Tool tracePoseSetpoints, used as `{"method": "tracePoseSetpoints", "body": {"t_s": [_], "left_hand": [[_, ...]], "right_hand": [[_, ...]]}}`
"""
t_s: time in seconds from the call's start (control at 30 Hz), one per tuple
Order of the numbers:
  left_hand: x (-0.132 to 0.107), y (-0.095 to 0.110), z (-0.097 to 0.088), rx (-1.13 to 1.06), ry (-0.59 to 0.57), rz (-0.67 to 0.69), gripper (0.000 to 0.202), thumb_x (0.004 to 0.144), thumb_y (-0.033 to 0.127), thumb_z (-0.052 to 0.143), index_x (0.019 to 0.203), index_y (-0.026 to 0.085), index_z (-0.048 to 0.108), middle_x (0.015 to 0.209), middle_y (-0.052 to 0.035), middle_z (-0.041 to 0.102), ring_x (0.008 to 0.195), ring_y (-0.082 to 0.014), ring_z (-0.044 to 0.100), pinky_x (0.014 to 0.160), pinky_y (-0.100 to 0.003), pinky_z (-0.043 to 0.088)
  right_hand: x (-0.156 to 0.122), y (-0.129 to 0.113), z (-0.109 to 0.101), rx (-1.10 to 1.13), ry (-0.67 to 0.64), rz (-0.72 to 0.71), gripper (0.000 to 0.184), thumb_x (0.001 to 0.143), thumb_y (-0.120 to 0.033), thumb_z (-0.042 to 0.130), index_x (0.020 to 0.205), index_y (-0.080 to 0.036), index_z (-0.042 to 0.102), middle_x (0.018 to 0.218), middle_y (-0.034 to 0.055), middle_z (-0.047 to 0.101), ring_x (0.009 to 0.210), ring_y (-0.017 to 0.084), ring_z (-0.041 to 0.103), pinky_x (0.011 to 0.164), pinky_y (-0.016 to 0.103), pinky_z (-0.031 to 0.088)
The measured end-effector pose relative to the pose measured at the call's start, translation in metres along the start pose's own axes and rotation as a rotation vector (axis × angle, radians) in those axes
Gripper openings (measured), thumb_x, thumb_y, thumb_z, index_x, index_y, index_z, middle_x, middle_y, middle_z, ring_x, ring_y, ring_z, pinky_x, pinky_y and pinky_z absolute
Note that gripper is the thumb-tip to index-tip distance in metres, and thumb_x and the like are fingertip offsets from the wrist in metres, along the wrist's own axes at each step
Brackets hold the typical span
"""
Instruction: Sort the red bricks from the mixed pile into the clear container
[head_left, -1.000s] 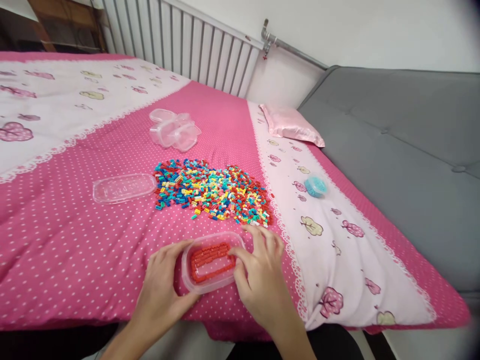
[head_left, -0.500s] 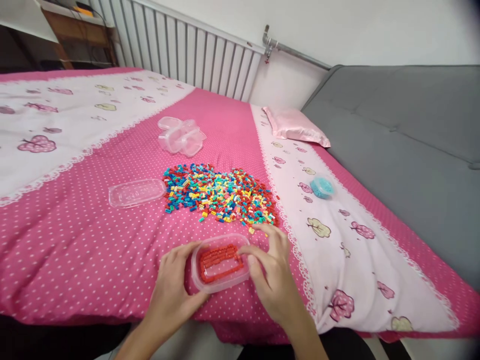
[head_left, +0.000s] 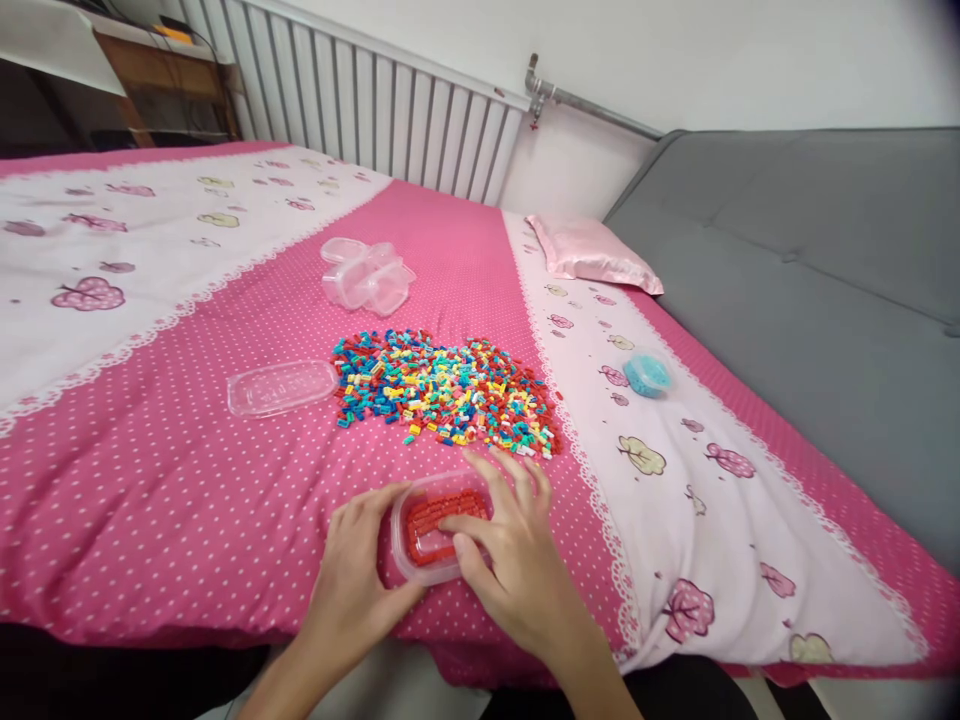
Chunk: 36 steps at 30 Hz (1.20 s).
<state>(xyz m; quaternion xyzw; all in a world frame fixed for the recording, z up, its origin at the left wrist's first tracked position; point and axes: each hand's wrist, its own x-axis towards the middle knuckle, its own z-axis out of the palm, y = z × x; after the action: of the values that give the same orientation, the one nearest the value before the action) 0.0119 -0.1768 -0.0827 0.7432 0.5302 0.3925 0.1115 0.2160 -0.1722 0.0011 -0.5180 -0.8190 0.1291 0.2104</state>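
Observation:
A clear plastic container sits on the pink bedspread near the bed's front edge. My left hand grips its left side, thumb at the near rim and fingers around the far side. Inside, small red toy bricks stand in rows along the walls and far part of the bottom. My right hand reaches over the container's right side. Its index finger points in among the red bricks, the thumb is slightly apart below, and the other fingers spread above the rim. No brick shows between the fingertips.
Beyond the container lies a wide pile of multicoloured small bricks. A clear lid is left of the pile, and several clear containers lie behind it. A lidded tub of light blue pieces stands right, before a pink pillow.
My right hand has moved left over the container, its index finger going from the right wall to the middle of the red bricks. My left hand keeps its hold.

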Motion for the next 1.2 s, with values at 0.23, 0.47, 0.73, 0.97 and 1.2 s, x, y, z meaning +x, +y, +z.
{"method": "tracePoseSetpoints", "body": {"t_s": [0.23,0.47,0.73,0.97,1.2], "left_hand": [[0.001,0.003,-0.002,-0.026,-0.013,-0.009,0.065,0.079,0.035,0.075,0.137,0.027,0.044,0.126,-0.0091,0.064,0.111,-0.0323,0.062,0.094,-0.049,0.051],[0.000,0.000,-0.004,-0.096,-0.066,-0.096,0.070,0.078,0.028,0.075,0.142,0.030,0.048,0.133,-0.0117,0.064,0.120,-0.0360,0.061,0.101,-0.055,0.051],[0.024,-0.007,-0.009,-0.136,-0.105,-0.081,0.079,0.087,0.021,0.066,0.158,0.034,0.033,0.139,-0.0119,0.061,0.126,-0.0330,0.060,0.104,-0.056,0.053],[0.043,-0.009,-0.028,-0.188,-0.195,-0.059,0.085,0.088,0.034,0.073,0.160,0.034,0.029,0.148,-0.0117,0.057,0.134,-0.0311,0.058,0.109,-0.050,0.052],[0.107,-0.043,-0.070,0.161,-0.212,0.119,0.031,0.102,0.031,0.047,0.125,0.026,0.068,0.124,-0.0085,0.074,0.115,-0.0262,0.067,0.100,-0.045,0.054]], "right_hand": [[-0.001,-0.002,0.001,0.041,0.036,-0.030,0.028,0.096,-0.021,0.051,0.097,-0.031,0.076,0.154,0.0005,0.044,0.147,0.029,0.028,0.121,0.062,0.013],[-0.014,0.035,0.009,0.234,0.332,-0.030,0.032,0.101,-0.026,0.042,0.112,-0.031,0.071,0.145,0.0054,0.047,0.141,0.031,0.038,0.115,0.057,0.034],[-0.007,0.051,0.038,0.343,0.180,0.033,0.049,0.103,-0.041,0.051,0.151,-0.035,0.042,0.160,0.0065,0.041,0.151,0.026,0.035,0.121,0.046,0.037],[0.003,0.045,0.058,0.444,0.197,0.034,0.065,0.099,-0.046,0.059,0.156,-0.034,0.031,0.165,0.0085,0.034,0.154,0.025,0.028,0.122,0.042,0.036],[0.003,0.050,0.068,0.442,0.208,0.046,0.069,0.099,-0.048,0.058,0.159,-0.030,0.027,0.166,0.0117,0.033,0.154,0.027,0.029,0.121,0.044,0.036]]}}
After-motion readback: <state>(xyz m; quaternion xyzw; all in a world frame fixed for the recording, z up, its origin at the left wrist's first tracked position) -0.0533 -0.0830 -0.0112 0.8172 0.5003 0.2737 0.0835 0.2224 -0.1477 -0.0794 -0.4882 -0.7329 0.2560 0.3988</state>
